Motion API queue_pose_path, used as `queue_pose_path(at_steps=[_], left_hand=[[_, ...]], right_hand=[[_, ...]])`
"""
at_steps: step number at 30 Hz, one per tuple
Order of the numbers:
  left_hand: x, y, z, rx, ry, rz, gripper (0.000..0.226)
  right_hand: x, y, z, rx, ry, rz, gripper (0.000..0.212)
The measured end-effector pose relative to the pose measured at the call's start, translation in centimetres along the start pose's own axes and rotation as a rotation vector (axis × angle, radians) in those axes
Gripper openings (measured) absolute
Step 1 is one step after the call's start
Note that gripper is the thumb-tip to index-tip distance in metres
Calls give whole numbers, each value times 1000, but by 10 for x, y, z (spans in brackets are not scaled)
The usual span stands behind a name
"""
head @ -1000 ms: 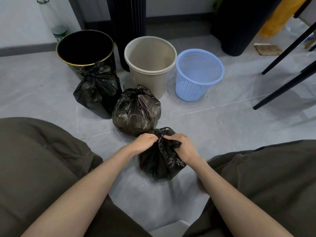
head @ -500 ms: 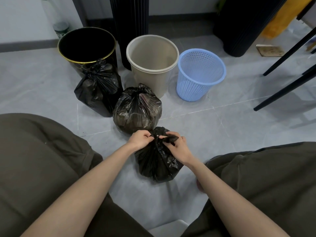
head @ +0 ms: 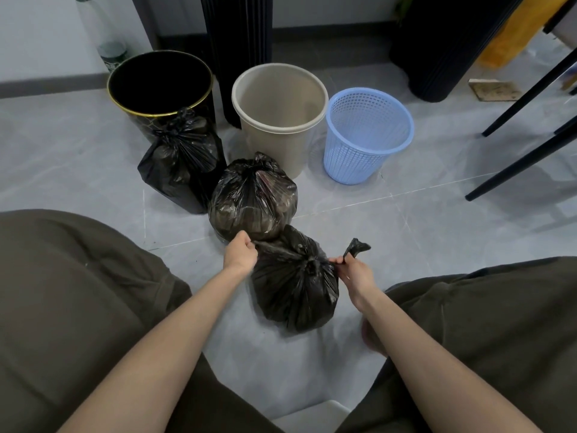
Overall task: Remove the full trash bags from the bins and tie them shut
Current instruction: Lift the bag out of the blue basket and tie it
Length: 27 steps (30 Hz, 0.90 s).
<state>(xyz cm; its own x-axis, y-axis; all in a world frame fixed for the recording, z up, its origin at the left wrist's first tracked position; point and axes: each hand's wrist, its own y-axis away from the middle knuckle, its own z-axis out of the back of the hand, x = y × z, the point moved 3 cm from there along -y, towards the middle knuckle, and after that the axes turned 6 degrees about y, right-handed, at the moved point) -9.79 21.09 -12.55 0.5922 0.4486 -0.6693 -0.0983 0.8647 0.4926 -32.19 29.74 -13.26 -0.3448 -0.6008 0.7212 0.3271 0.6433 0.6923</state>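
Left hand (head: 240, 254): fist closed round one tail of the bag (head: 293, 289), at its 10 o'clock.
Right hand (head: 354, 271): fingertips pinching the other tail at 3 o'clock; loose end (head: 356, 246) stands up.
Knot (head: 312, 266): top centre, tails stretched to either side.
Bag position: on the floor (head: 406, 232), between the knees.
Handling: judged light and soft. The thin film looks slippery and liable to tear, so take the bunched tails close to the knot.
Surroundings: tied bags (head: 253, 198) at 11 o'clock, the nearer touching; bins (head: 315, 118) beyond at 12.
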Motion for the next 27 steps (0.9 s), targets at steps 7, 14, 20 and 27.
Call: queue_pose_path(at_steps=[7, 14, 20, 27], left_hand=[[-34, 10, -12, 307, 1119, 226, 27], [-13, 11, -29, 278, 744, 174, 30], [-7, 9, -29, 256, 771, 196, 29], [-7, 13, -19, 360, 1091, 426, 31]], right_hand=[[19, 8, -23, 152, 3, 35, 34], [4, 5, -20, 5, -203, -219, 40], [-6, 2, -17, -4, -189, -149, 39], [31, 14, -39, 161, 227, 94, 34]])
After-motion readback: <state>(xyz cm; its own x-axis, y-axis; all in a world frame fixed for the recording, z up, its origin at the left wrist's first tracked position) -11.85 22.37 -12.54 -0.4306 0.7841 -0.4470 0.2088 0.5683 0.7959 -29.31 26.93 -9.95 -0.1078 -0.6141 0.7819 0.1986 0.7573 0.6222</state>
